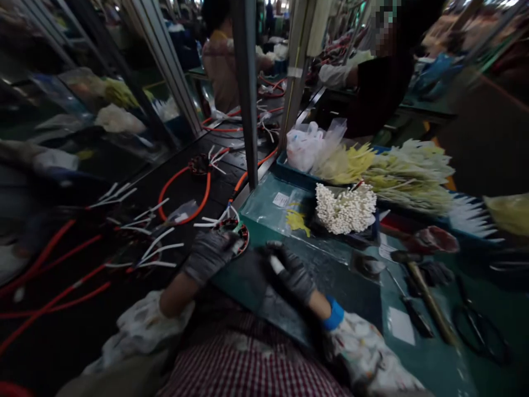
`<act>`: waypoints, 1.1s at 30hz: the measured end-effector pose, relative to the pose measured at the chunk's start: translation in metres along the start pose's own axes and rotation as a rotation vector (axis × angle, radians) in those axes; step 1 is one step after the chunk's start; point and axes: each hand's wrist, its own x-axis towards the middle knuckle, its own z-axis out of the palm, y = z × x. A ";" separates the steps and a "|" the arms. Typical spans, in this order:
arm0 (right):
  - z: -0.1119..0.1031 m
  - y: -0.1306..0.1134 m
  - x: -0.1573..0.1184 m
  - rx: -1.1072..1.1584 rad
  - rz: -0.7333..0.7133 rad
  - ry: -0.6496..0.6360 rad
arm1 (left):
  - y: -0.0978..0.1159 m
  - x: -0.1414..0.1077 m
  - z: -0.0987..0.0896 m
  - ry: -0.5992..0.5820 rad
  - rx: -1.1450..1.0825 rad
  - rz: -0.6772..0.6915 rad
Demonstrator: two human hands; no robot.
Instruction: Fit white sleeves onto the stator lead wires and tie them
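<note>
My left hand [212, 255], in a dark grey glove with a pale thumb tip, is closed on the near rim of a ring-shaped motor stator [243, 236]. Copper-red windings show along the ring, and white-sleeved wires [206, 221] stick out on its left. An orange cable [240, 181] runs away from behind it. To the right, my gloved right hand [291, 271] hovers low above the green bench mat [264, 218]. Its fingers are loosely bent and somewhat blurred, the thumb tip is white, and I see nothing between them.
More stators with orange cables [206, 193] lie on the black belt [165, 298] to the left. A bunch of white-tipped pieces [346, 208], trays of yellow sleeves [409, 179], a hammer [430, 298], a screwdriver [415, 317] and scissors [475, 325] are at right. Metal posts [247, 94] rise ahead; co-workers sit beyond.
</note>
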 end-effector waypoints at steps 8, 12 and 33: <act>0.024 -0.006 0.094 -0.164 -0.209 0.014 | -0.008 0.020 -0.012 0.128 -0.158 0.013; 0.034 -0.016 0.119 -0.255 -0.298 -0.053 | -0.005 0.010 -0.005 0.237 -0.311 0.169; 0.026 -0.012 0.090 -0.003 -0.250 0.136 | -0.024 0.053 0.010 0.198 -0.217 0.469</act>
